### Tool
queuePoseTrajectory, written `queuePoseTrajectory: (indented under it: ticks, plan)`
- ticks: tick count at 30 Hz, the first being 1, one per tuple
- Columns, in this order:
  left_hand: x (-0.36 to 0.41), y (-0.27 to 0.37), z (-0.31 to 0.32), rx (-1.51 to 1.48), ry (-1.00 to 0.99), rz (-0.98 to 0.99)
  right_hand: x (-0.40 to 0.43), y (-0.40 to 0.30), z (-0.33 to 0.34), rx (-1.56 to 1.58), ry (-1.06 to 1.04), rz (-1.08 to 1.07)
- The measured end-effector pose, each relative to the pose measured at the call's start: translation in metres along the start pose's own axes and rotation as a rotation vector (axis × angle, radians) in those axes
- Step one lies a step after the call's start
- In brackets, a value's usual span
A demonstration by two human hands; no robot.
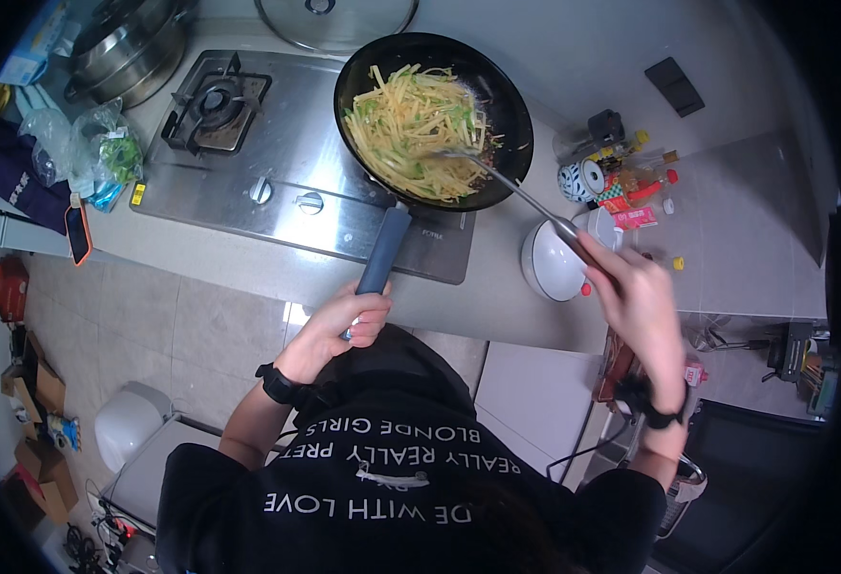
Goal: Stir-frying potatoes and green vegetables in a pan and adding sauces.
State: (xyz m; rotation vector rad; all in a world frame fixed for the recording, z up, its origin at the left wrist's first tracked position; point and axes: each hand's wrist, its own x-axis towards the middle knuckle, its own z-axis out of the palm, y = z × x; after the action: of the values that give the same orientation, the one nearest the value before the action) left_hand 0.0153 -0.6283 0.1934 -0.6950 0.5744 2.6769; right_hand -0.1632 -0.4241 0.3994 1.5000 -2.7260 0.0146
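Observation:
My left hand (356, 316) grips the grey-blue handle of a black wok (510, 107), which sits over the right side of a steel gas cooktop (291, 151). In the wok lie pale food strips, perhaps shredded potato (413, 122), mixed with green pieces. My right hand (632, 287), slightly blurred, holds a metal spatula (521, 192) by its brown handle. The spatula's head rests among the strips and is partly hidden. Below the spatula's shaft, close to my right hand, stands a white bowl (553, 262) on the counter.
A glass lid (334, 25) leans behind the wok. The left burner (216, 104) is uncovered; a steel pot (130, 61), plastic bags with greens (119, 154) and a phone (78, 233) lie farther left. Seasoning bottles (643, 183) and a patterned jar (575, 183) stand at the right by the wall.

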Motion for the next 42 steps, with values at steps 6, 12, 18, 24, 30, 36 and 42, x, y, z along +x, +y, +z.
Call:
queuePoseTrajectory:
  ticks: [6,12,18,24,30,36,42]
  plan:
    - [-0.001,0.0,0.002,-0.024,-0.012,-0.015,-0.004,-0.01,0.001,-0.018,-0.082,0.044]
    - [-0.001,0.0,0.0,-0.023,-0.024,-0.011,0.041,0.014,0.077,0.091,0.218,0.063]
    - [0.0,0.001,0.003,-0.016,-0.028,-0.022,0.037,0.005,0.109,0.02,0.132,0.027]
    - [-0.002,0.0,0.0,-0.016,-0.014,-0.006,-0.011,-0.004,-0.012,0.004,-0.034,0.03]
    - [-0.002,0.003,0.004,-0.003,-0.023,-0.021,0.012,0.006,0.017,-0.057,-0.027,0.054]
    - [-0.003,0.001,0.005,-0.005,-0.024,-0.008,0.057,0.031,0.071,0.259,0.146,0.258]
    - [0.0,0.0,0.005,-0.026,-0.008,-0.006,0.044,-0.001,0.084,0.2,0.116,0.005]
